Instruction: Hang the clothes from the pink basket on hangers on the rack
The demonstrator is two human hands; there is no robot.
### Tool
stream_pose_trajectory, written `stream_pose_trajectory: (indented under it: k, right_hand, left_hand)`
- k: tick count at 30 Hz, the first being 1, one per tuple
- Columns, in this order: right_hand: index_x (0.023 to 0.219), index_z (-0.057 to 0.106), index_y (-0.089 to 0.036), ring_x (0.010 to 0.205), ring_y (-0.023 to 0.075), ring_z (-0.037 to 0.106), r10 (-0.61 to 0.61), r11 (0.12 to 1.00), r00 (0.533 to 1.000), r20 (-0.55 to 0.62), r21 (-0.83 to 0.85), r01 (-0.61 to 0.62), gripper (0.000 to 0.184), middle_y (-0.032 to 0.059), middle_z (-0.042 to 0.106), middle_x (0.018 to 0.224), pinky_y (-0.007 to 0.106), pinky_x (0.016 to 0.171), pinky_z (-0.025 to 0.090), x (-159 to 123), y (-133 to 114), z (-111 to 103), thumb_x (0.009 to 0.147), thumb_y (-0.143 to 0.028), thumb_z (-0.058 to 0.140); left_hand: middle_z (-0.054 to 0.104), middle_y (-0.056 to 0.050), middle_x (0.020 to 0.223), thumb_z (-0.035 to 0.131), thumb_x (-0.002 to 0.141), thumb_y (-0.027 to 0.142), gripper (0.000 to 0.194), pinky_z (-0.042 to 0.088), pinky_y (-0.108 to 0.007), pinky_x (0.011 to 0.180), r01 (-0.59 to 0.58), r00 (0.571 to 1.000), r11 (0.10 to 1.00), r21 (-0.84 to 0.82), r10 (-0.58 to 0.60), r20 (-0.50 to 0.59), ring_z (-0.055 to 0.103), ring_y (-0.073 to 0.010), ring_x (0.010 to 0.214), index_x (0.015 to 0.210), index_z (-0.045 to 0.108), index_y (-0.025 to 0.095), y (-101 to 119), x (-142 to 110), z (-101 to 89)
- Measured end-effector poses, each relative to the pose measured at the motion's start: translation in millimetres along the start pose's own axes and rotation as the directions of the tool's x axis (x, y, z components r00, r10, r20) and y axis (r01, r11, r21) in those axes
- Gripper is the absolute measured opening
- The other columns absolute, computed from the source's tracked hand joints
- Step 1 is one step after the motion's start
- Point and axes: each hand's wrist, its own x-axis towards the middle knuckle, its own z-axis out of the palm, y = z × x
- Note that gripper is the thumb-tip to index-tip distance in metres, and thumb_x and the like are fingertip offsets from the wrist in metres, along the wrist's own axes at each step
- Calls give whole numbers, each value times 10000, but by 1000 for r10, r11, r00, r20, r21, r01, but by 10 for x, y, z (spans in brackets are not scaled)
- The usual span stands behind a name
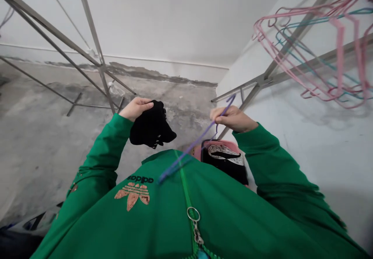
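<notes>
My left hand (136, 108) pinches a bunched black garment (151, 125) with small white marks near its lower edge; its exact kind does not show. The cloth hangs down from my thumb and fingers. On the other side, my right hand (233, 117) is closed around a purple clothes hanger (201, 136) close to its hook. The hanger slants down to the left across the front of my green jacket, its far end slightly blurred. Garment and hanger are apart. Below my right hand, a pink basket (231, 145) holds black and patterned cloth, partly hidden by my jacket.
Several pink and teal hangers (339, 57) hang at the upper right near a metal rack (262, 81). Another metal frame (100, 66) stands at the left on the concrete floor (55, 131). A white wall (175, 22) rises behind.
</notes>
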Motion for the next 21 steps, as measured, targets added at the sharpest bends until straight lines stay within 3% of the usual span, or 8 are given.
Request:
stream_pose_trajectory:
  k: [4, 7, 9, 11, 14, 17, 19, 21]
  right_hand:
    - [743, 667, -168, 908, 178, 587, -74, 993, 994, 78, -85, 80, 302, 87, 629, 1016, 366, 818, 490, 389, -10, 129, 762, -468, 690]
    - [769, 670, -168, 1194, 226, 489, -141, 963, 971, 194, -200, 179, 303, 108, 536, 1280, 418, 1005, 413, 773, 2, 327, 774, -471, 670]
    - [753, 663, -167, 1194, 226, 481, -172, 933, 943, 286, -260, 249, 289, 101, 578, 1205, 420, 1041, 379, 971, 42, 451, 768, -455, 674]
    - [745, 651, -162, 1044, 203, 550, -159, 932, 920, 359, -254, 260, 287, 79, 635, 1014, 401, 981, 422, 1072, 98, 538, 775, -447, 659]
    - [733, 633, -151, 760, 145, 562, -103, 961, 944, 314, -213, 176, 317, 32, 614, 775, 320, 772, 481, 1061, 143, 583, 801, -460, 609]
    - [716, 638, -151, 709, 133, 548, -100, 958, 979, 176, -249, 142, 317, 31, 609, 740, 287, 710, 463, 988, 71, 573, 815, -446, 582]
    - [715, 654, -156, 722, 138, 558, -97, 946, 980, 176, -291, 146, 298, 38, 627, 757, 292, 732, 462, 965, -13, 570, 818, -425, 578]
    - [702, 661, -160, 718, 141, 566, -77, 937, 981, 176, -322, 131, 286, 39, 638, 758, 299, 746, 463, 965, -77, 567, 811, -413, 587]
  left_hand:
    - [710, -41, 802, 688, 742, 302, 244, 538, -356, 801, -15, 989, 986, 164, -9, 147, 669, -235, 878, 898, 728, 119, 389, -14, 78]
    - [696, -4, 823, 645, 755, 229, 184, 531, -329, 796, -85, 961, 930, 359, -19, 278, 666, -210, 868, 887, 725, 128, 682, -50, 192]
    - [672, 14, 799, 596, 775, 218, 177, 521, -319, 798, -166, 947, 851, 499, -4, 322, 664, -199, 862, 862, 722, 129, 812, -84, 235]
    - [652, 9, 796, 532, 798, 202, 204, 508, -324, 812, -252, 948, 747, 615, 64, 312, 656, -200, 882, 845, 718, 130, 840, -104, 208]
    - [634, -35, 883, 485, 783, 143, 235, 474, -389, 883, -341, 940, 535, 773, 215, 265, 621, -240, 977, 884, 697, 138, 652, -64, 23]
    - [585, -94, 967, 476, 729, 75, 273, 450, -443, 908, -289, 946, 305, 907, 237, 222, 584, -282, 1034, 921, 665, 121, 272, 50, -238]
    - [553, -129, 1022, 475, 704, 45, 299, 464, -435, 877, -182, 965, 227, 957, 226, 130, 580, -289, 1018, 940, 647, 108, 15, 128, -394]
    - [530, -154, 1075, 483, 707, 45, 328, 477, -414, 856, -83, 970, 231, 970, 241, 25, 579, -282, 995, 996, 625, 106, -182, 186, -522]
